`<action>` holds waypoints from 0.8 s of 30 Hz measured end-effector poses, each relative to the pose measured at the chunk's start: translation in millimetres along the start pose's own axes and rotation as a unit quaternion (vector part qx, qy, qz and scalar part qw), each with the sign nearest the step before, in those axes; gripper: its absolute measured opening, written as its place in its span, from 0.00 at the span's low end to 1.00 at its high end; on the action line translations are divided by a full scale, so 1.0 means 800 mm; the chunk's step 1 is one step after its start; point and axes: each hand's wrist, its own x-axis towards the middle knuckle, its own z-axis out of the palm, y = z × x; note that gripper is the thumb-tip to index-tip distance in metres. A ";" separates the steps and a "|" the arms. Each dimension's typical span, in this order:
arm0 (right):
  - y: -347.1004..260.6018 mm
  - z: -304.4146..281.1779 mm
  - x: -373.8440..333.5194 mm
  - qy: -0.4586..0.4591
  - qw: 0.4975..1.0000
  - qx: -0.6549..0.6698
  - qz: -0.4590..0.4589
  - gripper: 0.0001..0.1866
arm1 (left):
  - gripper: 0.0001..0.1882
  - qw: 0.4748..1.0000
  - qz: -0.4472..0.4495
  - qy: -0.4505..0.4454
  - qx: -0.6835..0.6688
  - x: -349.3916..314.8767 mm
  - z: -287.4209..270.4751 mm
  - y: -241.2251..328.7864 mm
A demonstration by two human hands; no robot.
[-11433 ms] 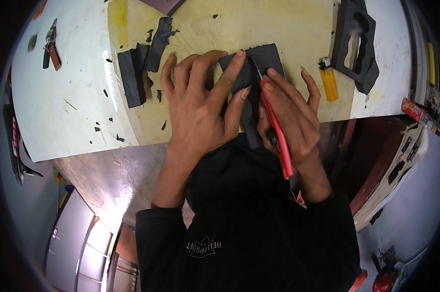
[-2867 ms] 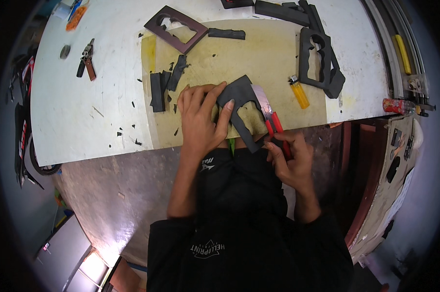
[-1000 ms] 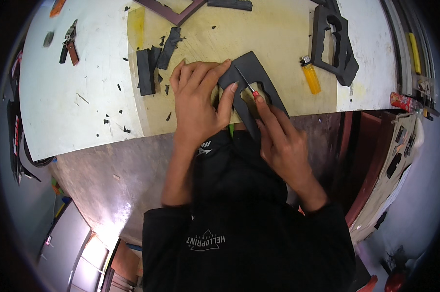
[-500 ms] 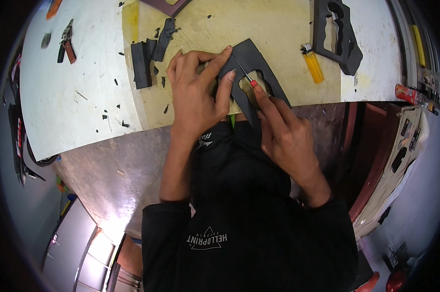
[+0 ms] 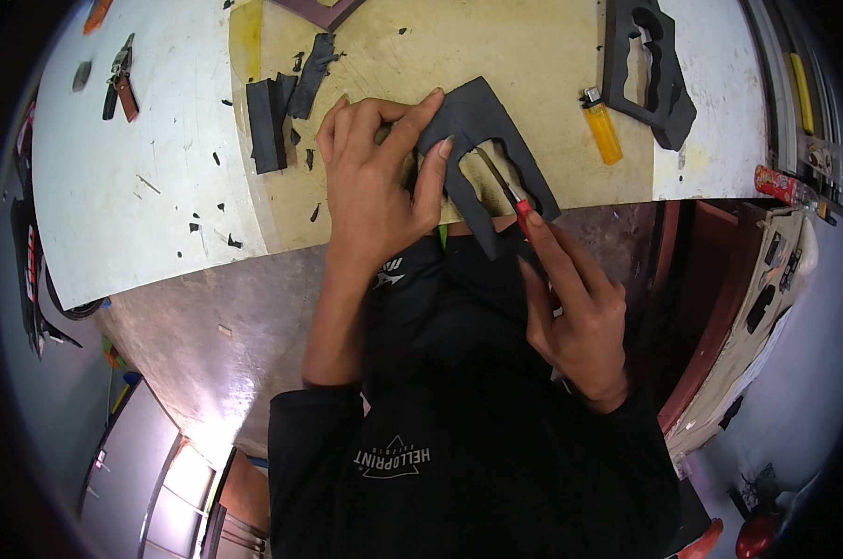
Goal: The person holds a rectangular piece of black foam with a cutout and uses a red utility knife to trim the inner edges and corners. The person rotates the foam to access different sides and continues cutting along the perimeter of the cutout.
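A dark grey foam piece (image 5: 477, 104) with a wavy-edged opening lies at the table's front edge, part of it reaching past the edge. My left hand (image 5: 375, 172) grips its upper left side, forefinger on top and thumb at the inner side. My right hand (image 5: 575, 312) holds a slim red-handled knife (image 5: 522, 207) between thumb and fingers. Its thin blade points up and left, lying across the foam's opening. Whether the tip touches the foam, I cannot tell.
Left of my hands lie black foam offcuts (image 5: 270, 121) and scattered scraps. Farther left are pliers (image 5: 122, 84). A yellow lighter (image 5: 602, 132) sits at the right beside another dark foam cutout (image 5: 617, 79). A purple-brown piece (image 5: 324, 13) rests at the far edge.
My right hand has drawn the knife down and right, its blade leaving the foam's upper part for the opening. My left hand keeps its hold in nearly the same place.
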 end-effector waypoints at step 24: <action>0.039 0.038 0.034 0.040 0.996 -0.014 -0.081 0.28 | 0.24 1.000 -0.016 -0.001 0.007 -0.006 -0.002 -0.004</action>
